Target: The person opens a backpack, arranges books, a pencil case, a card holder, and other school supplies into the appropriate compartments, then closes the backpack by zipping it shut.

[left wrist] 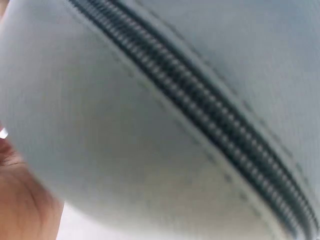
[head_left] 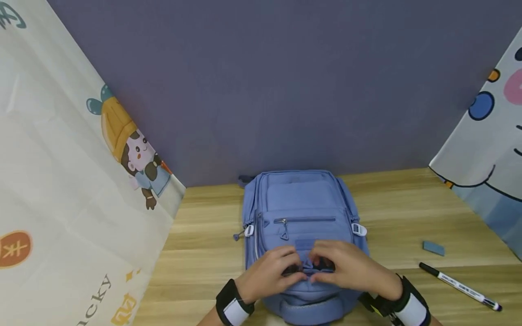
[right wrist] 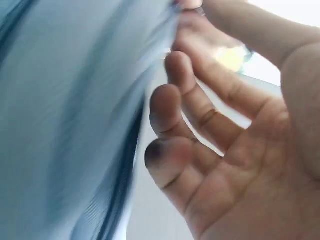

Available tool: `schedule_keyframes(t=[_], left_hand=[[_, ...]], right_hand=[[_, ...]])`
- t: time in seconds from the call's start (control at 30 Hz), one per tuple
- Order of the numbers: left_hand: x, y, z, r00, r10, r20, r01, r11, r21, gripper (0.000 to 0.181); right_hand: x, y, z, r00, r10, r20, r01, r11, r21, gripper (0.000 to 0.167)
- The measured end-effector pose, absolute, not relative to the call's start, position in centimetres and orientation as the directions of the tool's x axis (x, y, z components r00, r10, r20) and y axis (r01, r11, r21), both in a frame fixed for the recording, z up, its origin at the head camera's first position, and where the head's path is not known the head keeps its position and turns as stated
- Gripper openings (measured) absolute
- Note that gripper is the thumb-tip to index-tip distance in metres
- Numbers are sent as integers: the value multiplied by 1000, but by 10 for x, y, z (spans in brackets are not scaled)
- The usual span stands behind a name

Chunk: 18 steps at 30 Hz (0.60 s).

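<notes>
A blue backpack (head_left: 303,192) lies on the wooden table, with a strap-like loop (head_left: 314,310) at its near end. Both hands meet over its lower front. My left hand (head_left: 274,270) pinches the backpack near the middle with thumb and fingertips. Facing it, my right hand (head_left: 346,265) pinches close by, and small blue fabric pieces show between the hands. Dark patches show inside both grips; what they are is unclear. In the left wrist view a dark zipper (left wrist: 195,107) crosses the fabric. The right wrist view shows the other fingers (right wrist: 165,107) loosely bent beside the fabric.
To the right lie a capped black-and-white marker (head_left: 461,286) and a small grey-blue block (head_left: 433,248) on the wooden table (head_left: 212,235). A dark panel (head_left: 285,90) stands behind, with printed cloths (head_left: 53,136) at the sides. The backpack has a horizontal zipper pocket and white side buckles.
</notes>
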<state>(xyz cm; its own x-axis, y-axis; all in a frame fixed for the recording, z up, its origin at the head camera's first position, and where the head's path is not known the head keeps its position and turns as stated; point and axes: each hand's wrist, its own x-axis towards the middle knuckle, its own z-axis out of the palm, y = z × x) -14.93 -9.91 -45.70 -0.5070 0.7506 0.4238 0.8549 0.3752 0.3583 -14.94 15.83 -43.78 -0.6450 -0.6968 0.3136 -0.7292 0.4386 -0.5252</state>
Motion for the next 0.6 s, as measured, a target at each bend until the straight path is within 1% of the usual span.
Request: schedule_keyframes(t=[0.03, 0.1, 0.2, 0.27, 0.43, 0.6], left_hand=[[-148, -101, -457, -519, 744, 420, 844, 368, 392, 13], [-145, -104, -455, -538, 736, 412, 824, 355, 442, 9], [-145, -108, -452, -551, 731, 402, 810, 353, 468, 4], [-146, -110, -450, -559, 726, 400, 803, 355, 479, 3], [-149, -118, -449, -579, 689, 435, 795, 360, 488, 3], [-147, -128, -452, -617, 655, 436, 756, 340, 559, 6]], right_hand=[[-149, 159, -440, -630, -706, 325, -751, 447, -485, 22], [-149, 158, -445, -604, -721, 339, -780, 448, -438, 19], [-149, 155, -448, -584, -728, 358, -799, 439, -411, 14], [-150, 154, -448, -590, -724, 358, -794, 439, -420, 12], [-151, 152, -446, -621, -716, 317, -763, 461, -454, 16], [-150, 151, -446, -627, -714, 312, -758, 467, -454, 17]])
